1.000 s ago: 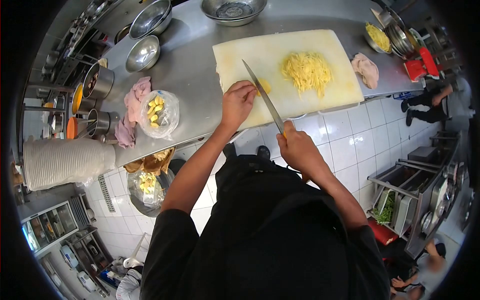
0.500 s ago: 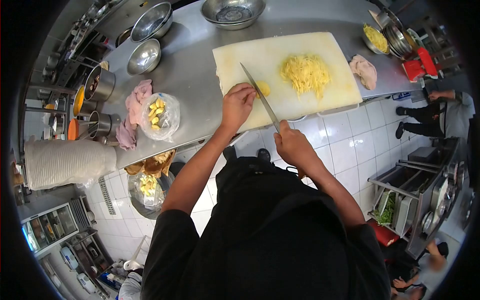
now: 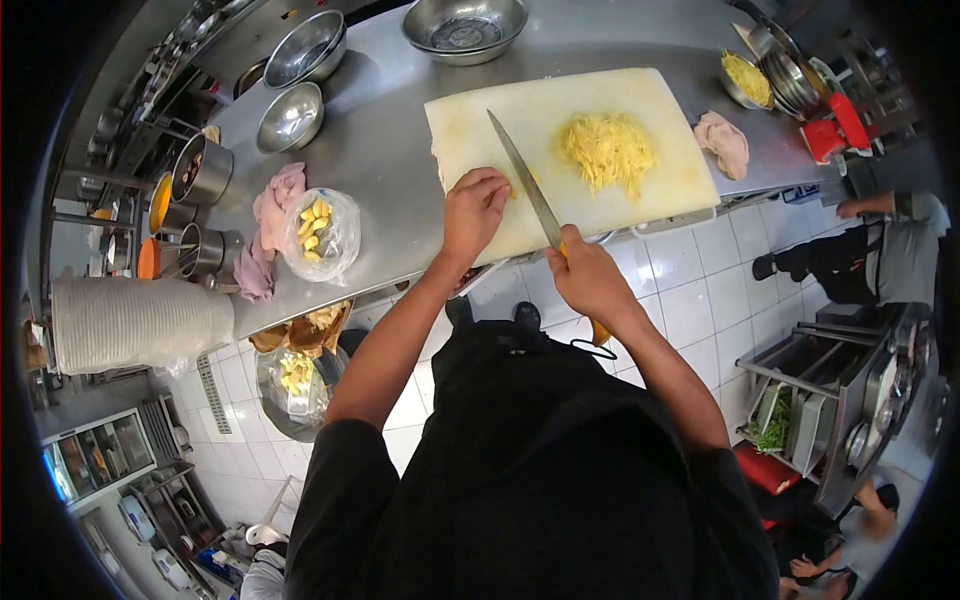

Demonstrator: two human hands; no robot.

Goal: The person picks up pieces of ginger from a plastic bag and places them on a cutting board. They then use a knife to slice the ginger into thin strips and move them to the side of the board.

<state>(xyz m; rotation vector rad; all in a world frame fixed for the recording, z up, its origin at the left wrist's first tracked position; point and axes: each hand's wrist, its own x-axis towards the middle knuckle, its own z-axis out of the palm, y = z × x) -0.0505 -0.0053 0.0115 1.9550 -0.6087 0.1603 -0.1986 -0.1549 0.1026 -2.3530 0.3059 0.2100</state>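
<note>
My right hand [image 3: 590,280] is closed around the yellow handle of a long kitchen knife [image 3: 541,208]. Its blade points away from me over the white cutting board [image 3: 470,125]. Left of the blade, my left hand [image 3: 476,210] rests on the board with fingers curled and pressed together. A bit of a pale yellow vegetable piece [image 3: 514,192] shows at its fingertips; the fingers and blade hide most of it. Further right on the board lies a pile of thin yellow shreds [image 3: 608,152], resembling cut potato.
A plastic bag [image 3: 335,245] with several peeled yellow pieces and a pink cloth [image 3: 275,205] lie left on the steel table [image 3: 385,165]. Metal bowls [image 3: 290,118] stand behind. Another cloth [image 3: 722,145] and a bowl of shreds [image 3: 748,80] are at right. A co-worker [image 3: 880,250] stands farther right.
The knife has shifted a little, its tip moving farther away from me. The round yellow slice seen beside my left fingertips is now mostly hidden. The co-worker at right has moved a leg.
</note>
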